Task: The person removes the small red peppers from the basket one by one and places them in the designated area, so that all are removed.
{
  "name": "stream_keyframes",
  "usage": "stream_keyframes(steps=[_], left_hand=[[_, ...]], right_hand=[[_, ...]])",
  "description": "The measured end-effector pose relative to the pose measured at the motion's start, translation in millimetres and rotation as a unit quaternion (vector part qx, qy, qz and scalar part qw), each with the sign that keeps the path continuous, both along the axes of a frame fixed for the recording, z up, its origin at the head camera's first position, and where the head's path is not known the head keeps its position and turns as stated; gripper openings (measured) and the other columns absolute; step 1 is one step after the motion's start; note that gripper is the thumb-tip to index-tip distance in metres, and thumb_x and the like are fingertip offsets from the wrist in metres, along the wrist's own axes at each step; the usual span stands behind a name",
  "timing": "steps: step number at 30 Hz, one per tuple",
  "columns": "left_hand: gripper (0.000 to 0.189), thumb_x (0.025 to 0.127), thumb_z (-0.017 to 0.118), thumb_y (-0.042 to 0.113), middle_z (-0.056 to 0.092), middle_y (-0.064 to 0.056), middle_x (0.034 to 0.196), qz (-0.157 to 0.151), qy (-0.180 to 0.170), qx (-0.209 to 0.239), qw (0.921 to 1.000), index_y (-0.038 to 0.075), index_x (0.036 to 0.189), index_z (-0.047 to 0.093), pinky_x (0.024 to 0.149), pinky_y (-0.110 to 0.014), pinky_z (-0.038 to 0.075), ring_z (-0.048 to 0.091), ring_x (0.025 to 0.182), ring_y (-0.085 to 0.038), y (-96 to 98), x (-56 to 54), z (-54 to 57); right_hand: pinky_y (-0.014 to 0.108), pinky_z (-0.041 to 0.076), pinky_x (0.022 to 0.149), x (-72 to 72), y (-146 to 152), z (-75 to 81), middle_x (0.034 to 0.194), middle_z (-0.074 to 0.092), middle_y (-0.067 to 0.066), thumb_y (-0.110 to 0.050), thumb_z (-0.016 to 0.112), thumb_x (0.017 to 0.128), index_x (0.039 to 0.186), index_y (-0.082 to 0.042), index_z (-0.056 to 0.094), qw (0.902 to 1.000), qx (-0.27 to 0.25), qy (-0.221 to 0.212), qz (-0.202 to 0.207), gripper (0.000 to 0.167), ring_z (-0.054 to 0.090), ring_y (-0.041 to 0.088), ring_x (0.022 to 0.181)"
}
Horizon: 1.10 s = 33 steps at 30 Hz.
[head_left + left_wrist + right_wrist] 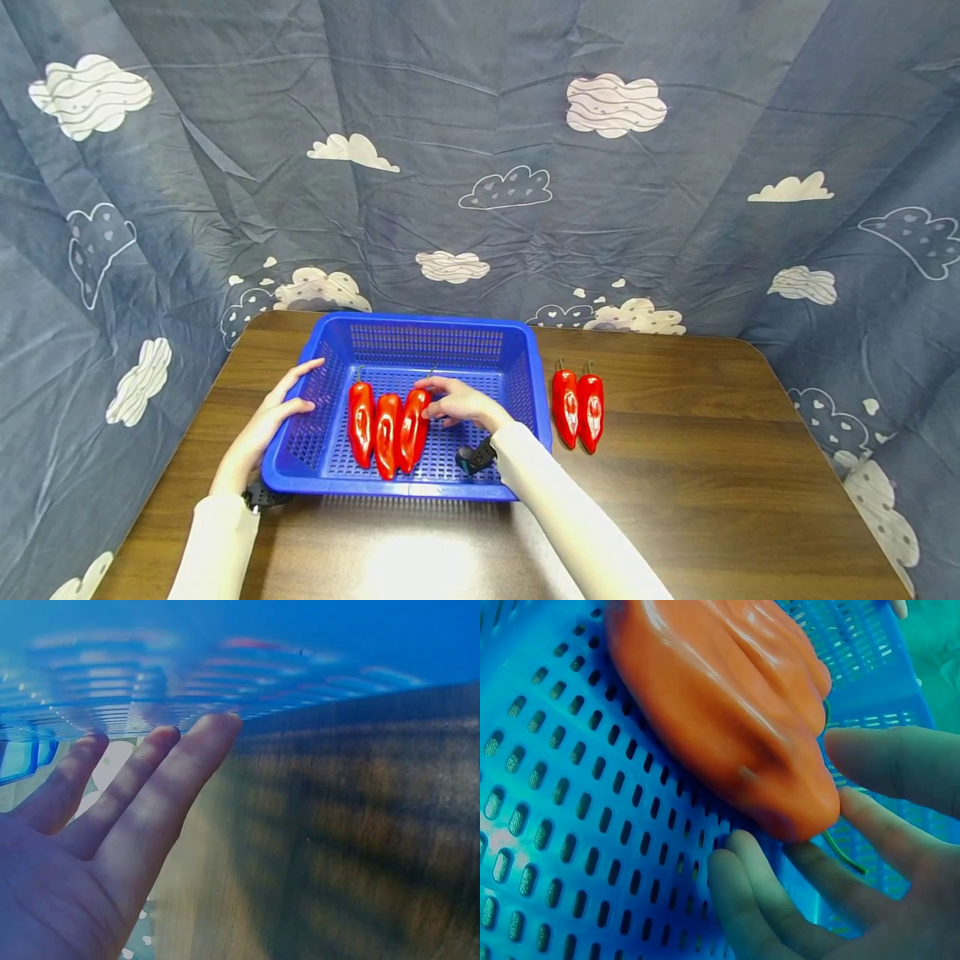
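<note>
Brown wooden table [675, 467], grey-blue cloud-print curtain [525, 83] behind, blue basket [360, 486] on top, left hand [264, 423] spread against its side, right hand [461, 402] pinching a red pepper [411, 425] inside near its stem, two more peppers [591, 408] lying to the right

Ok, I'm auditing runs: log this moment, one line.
left hand: on basket side; right hand: at rightmost basket pepper; two peppers: on table

Peppers [362, 425] lie in the basket [408, 487], two other peppers [565, 408] on the table [682, 467] to its right.
</note>
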<state>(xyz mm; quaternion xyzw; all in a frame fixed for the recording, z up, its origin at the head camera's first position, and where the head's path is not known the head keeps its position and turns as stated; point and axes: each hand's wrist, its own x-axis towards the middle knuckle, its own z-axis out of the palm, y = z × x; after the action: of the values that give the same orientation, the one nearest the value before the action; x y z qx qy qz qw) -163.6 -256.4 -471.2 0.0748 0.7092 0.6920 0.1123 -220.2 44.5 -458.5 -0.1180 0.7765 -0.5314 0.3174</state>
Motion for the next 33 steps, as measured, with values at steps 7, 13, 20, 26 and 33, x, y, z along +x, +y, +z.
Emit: stream_keyframes(steps=[7, 13, 20, 26, 33], left_hand=[[0.061, 0.093, 0.042, 0.002, 0.027, -0.023, 0.142, 0.003, 0.000, -0.003, 1.0000, 0.019, 0.150, 0.027, 0.077, -0.037, 0.051, 0.052, 0.105, -0.027, -0.3, -1.1, -1.4], [0.061, 0.093, 0.042, 0.002, 0.026, -0.023, 0.142, 0.002, 0.005, -0.007, 1.0000, 0.020, 0.149, 0.028, 0.077, -0.037, 0.051, 0.052, 0.105, -0.027, -1.3, -1.5, -2.7], [0.060, 0.094, 0.041, 0.003, 0.024, -0.023, 0.143, 0.000, 0.003, -0.001, 1.0000, 0.021, 0.149, 0.028, 0.077, -0.040, 0.051, 0.051, 0.107, -0.030, -1.0, -1.1, -3.1], [0.060, 0.094, 0.040, 0.002, 0.024, -0.023, 0.143, 0.002, 0.002, 0.000, 1.0000, 0.022, 0.149, 0.029, 0.077, -0.039, 0.051, 0.051, 0.106, -0.029, -1.1, -0.5, -3.2], [0.060, 0.093, 0.041, 0.002, 0.026, -0.024, 0.141, 0.002, 0.003, 0.000, 1.0000, 0.020, 0.149, 0.028, 0.076, -0.039, 0.051, 0.052, 0.105, -0.029, -0.7, -0.9, -2.4]], right_hand=[[0.040, 0.053, 0.077, -0.1, 0.2, -0.7, 0.114, 0.059, 0.013, 0.005, 0.058, 0.083, 0.134, 0.001, 0.049, 0.9992, -0.022, -0.029, 0.017, 0.052, 0.059, 0.016, 0.075], [0.041, 0.053, 0.079, -0.2, 0.1, -1.2, 0.110, 0.057, 0.010, 0.007, 0.059, 0.082, 0.135, 0.001, 0.048, 0.9987, -0.023, -0.037, 0.028, 0.054, 0.061, 0.017, 0.075], [0.044, 0.053, 0.079, 1.3, 0.1, 0.0, 0.110, 0.053, 0.010, 0.010, 0.058, 0.079, 0.133, 0.001, 0.049, 0.9982, -0.040, -0.035, 0.029, 0.056, 0.059, 0.018, 0.077], [0.048, 0.053, 0.078, 2.8, 0.0, 0.7, 0.116, 0.050, 0.013, 0.014, 0.059, 0.076, 0.132, 0.003, 0.049, 0.9974, -0.061, -0.026, 0.027, 0.058, 0.058, 0.019, 0.080], [0.052, 0.052, 0.076, 2.1, -0.2, 1.0, 0.117, 0.049, 0.013, 0.014, 0.058, 0.077, 0.129, 0.004, 0.050, 0.9965, -0.080, -0.023, 0.014, 0.054, 0.058, 0.019, 0.080]])
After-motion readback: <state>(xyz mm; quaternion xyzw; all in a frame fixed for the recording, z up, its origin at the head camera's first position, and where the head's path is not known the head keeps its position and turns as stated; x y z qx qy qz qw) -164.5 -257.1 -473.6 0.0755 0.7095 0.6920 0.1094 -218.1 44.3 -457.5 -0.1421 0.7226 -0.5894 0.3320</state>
